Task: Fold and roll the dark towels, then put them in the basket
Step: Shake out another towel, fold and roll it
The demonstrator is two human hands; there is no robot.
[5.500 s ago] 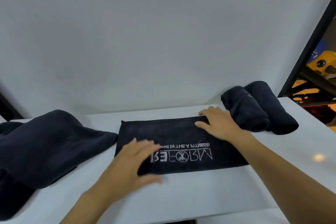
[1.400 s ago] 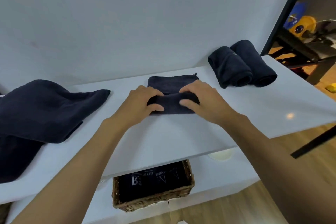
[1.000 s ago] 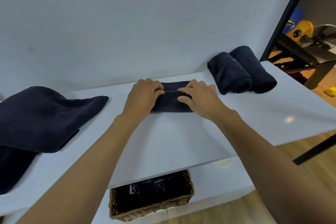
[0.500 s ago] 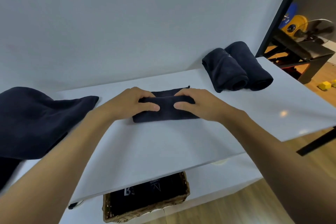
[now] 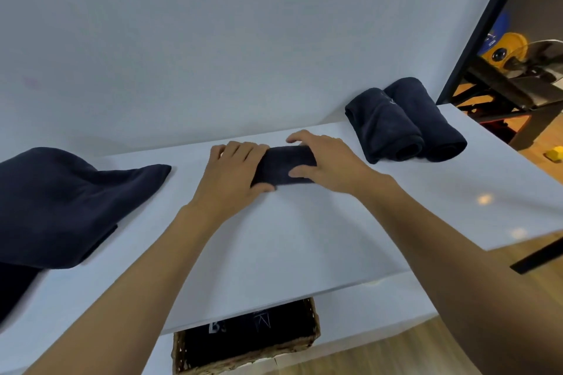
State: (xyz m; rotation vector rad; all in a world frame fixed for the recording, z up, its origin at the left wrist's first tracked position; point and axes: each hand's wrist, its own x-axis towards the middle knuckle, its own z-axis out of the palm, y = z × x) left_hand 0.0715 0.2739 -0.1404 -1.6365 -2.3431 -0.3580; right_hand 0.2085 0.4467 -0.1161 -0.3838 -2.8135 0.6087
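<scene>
A plain white wall (image 5: 243, 39) backs a white tabletop (image 5: 289, 237), and wooden floor shows beyond its right edge. Near the middle of the tabletop, toward the far edge, lies the towel (image 5: 285, 163), wound into a short, thick roll that runs left to right. The left hand (image 5: 231, 173) covers its left end, with the fingers (image 5: 240, 151) curled over the top and the thumb tucked against the near side. The right hand (image 5: 329, 161) grips the right end, its fingers (image 5: 304, 138) arched over the far side and its thumb pressed on the near face.

Two finished rolls (image 5: 380, 128) lie touching side by side at the far right corner. A loose heap of dark towels (image 5: 67, 207) spills over the left edge. Below the near edge stands a wicker basket (image 5: 243, 356) with dark cloth already inside.

The towel looks like soft, light terry cloth. It should give under pressure and will probably spring open if it is let go. I would hold it around the middle or clamp both ends, with a thumb pinning the loose outer flap. That should keep the roll tight on its way down to the basket.
</scene>
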